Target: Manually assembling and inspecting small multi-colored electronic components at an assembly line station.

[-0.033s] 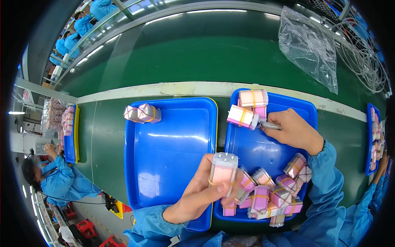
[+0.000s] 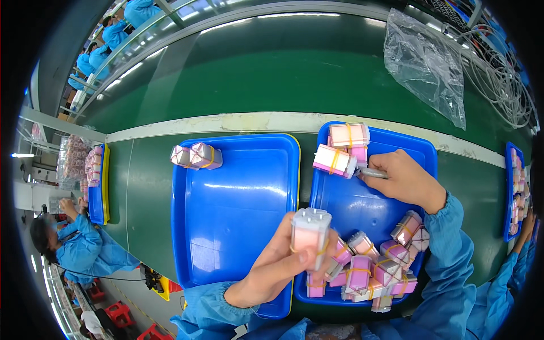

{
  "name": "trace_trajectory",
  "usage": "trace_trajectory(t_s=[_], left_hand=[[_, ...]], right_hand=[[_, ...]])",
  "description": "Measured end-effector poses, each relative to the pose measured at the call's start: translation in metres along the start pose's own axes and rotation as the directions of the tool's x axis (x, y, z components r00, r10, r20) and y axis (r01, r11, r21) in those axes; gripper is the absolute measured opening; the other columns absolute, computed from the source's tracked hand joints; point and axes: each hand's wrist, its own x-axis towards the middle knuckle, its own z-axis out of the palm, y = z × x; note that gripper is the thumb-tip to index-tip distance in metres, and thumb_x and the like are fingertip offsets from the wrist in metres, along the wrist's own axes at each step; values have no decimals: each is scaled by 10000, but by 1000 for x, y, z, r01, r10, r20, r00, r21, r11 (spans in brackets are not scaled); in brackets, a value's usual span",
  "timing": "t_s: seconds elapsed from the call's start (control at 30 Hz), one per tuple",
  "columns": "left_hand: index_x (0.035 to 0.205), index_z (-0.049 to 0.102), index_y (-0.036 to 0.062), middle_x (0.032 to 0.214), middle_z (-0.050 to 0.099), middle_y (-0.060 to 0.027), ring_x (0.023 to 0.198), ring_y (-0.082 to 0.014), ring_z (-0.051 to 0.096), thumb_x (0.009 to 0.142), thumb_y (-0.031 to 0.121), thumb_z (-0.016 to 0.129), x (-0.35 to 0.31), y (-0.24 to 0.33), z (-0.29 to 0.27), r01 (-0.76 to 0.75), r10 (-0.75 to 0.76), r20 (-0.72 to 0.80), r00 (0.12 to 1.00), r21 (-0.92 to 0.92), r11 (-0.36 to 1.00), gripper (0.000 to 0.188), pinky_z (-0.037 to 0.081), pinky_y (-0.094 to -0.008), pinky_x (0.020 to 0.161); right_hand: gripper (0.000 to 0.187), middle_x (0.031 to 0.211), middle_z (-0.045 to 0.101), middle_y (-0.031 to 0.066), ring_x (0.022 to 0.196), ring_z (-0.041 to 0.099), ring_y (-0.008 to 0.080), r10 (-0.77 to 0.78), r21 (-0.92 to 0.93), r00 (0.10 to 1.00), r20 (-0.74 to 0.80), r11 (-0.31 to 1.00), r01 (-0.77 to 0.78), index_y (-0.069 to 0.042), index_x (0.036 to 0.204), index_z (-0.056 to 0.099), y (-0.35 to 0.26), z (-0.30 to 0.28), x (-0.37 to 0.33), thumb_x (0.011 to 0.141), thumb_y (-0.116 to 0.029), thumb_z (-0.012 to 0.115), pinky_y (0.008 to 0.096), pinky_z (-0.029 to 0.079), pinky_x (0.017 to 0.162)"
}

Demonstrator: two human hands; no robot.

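Note:
My left hand grips a small clear plastic case with pink and white contents and a yellow rubber band, its studded end up, over the gap between two blue trays. My right hand is closed around a grey pen-like tool above the right tray. The tool's tip is by the end of a banded pink-and-white case; whether they touch I cannot tell. More such cases lie beside it, and a heap of banded cases fills the near part of that tray.
The left blue tray holds a few banded cases in its far left corner. A clear plastic bag and coiled cables lie at the far right. Other trays stand at both sides. A person in blue works at left.
The case in my left hand has tipped slightly and shifted a little to the right. My right hand stays in place with the tool.

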Motion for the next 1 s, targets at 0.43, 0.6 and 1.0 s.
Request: trace_trajectory(t_s=[0.43, 0.6, 1.0], left_hand=[[1433, 419, 82, 868, 547, -88, 625, -142, 505, 994, 694, 464, 0, 0, -3, 26, -31, 74, 997, 66, 998, 754, 468, -315, 561], [1463, 375, 85, 955, 568, -119, 685, -161, 566, 1017, 622, 481, 1, -3, -8, 5, 2, 186, 983, -36, 999, 705, 491, -318, 584], [1370, 467, 39, 1214, 557, -165, 1097, -253, 566, 825, 25, 682, 2, 3, -18, -464, 308, 351, 884, 589, 662, 585, 444, -402, 981]], right_hand=[[254, 738, 675, 206, 658, 664, 360, 33, -4, 999, 22, 999, -33, 0, 916, 718, -3, -2, -1, 853, -244, 690, 440, 495, 603], [257, 742, 672, 209, 663, 667, 363, 24, -6, 999, 27, 1000, -24, 6, 920, 716, -3, -3, -2, 857, -242, 694, 437, 496, 601], [266, 748, 668, 220, 673, 668, 373, 43, 0, 998, 37, 999, -43, 10, 925, 717, -5, -4, -2, 869, -250, 706, 444, 488, 597]])
